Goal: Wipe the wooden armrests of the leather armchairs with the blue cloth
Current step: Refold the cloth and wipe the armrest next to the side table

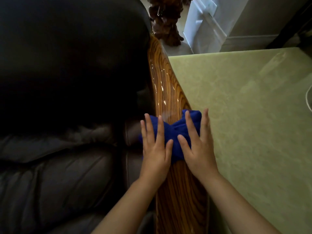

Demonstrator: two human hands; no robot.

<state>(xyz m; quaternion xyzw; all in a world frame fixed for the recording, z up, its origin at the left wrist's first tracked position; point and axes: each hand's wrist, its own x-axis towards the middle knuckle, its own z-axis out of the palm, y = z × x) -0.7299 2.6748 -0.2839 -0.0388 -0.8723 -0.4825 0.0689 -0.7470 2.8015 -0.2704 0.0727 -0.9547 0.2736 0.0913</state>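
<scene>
A home sitting room: leather armchair [67,98], carved wooden ornament [166,21], pale green table [253,115].

Pale green stone tabletop [244,115], carved dark wood stand [166,22], white door [200,27].

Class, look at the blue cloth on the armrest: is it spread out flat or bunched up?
Bunched up. The blue cloth is gathered into folds, pinched narrow in the middle, under the left hand and right hand on the wooden armrest.
</scene>
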